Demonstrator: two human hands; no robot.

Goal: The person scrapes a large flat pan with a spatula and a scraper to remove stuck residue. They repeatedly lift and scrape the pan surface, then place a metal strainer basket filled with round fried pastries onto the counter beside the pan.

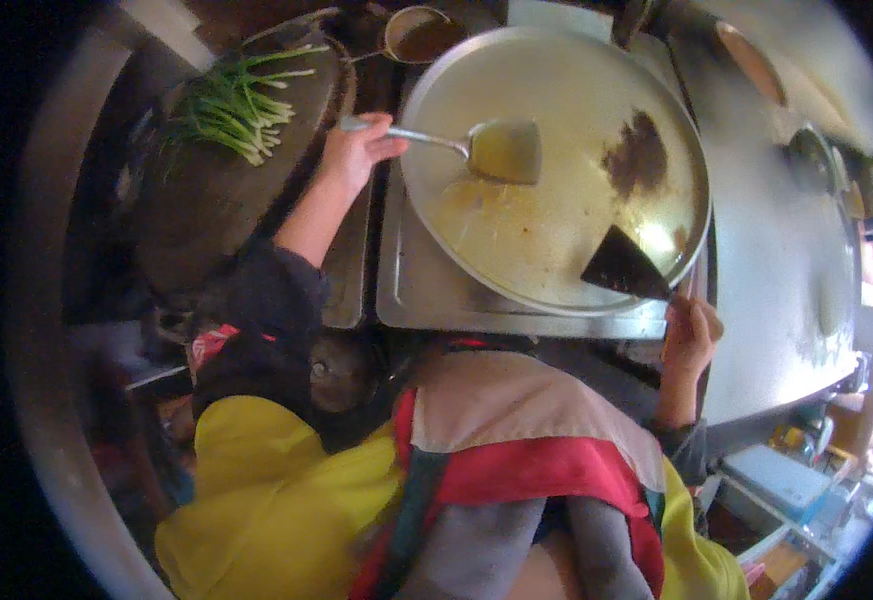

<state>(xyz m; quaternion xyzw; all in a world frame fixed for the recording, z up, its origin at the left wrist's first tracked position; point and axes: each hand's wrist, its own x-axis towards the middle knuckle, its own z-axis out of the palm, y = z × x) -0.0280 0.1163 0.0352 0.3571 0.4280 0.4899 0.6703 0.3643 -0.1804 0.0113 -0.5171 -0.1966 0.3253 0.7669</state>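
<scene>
My left hand (pixel 359 150) grips the handle of a metal wok spatula (pixel 506 152), whose broad blade is over the left part of a large round metal pan (pixel 481 283). Yellowish liquid or batter (pixel 549 236) covers much of the pan's floor, with a dark brown patch (pixel 637 156) towards the right. At the pan's lower right rim my right hand (pixel 691 337) is closed round the handle of a dark, wide-bladed scraper (pixel 625 264), its blade inside the rim. Whether either blade touches the pan's floor I cannot tell.
Green onions (pixel 245 109) lie on a round board (pixel 203 202) at left. A round container (pixel 421 35) with brown contents stands behind the pan. Beneath the pan is a metal stove top (pixel 436 300). A pale metal surface (pixel 774 300) extends along the right, with a light-lidded box (pixel 778 480) below.
</scene>
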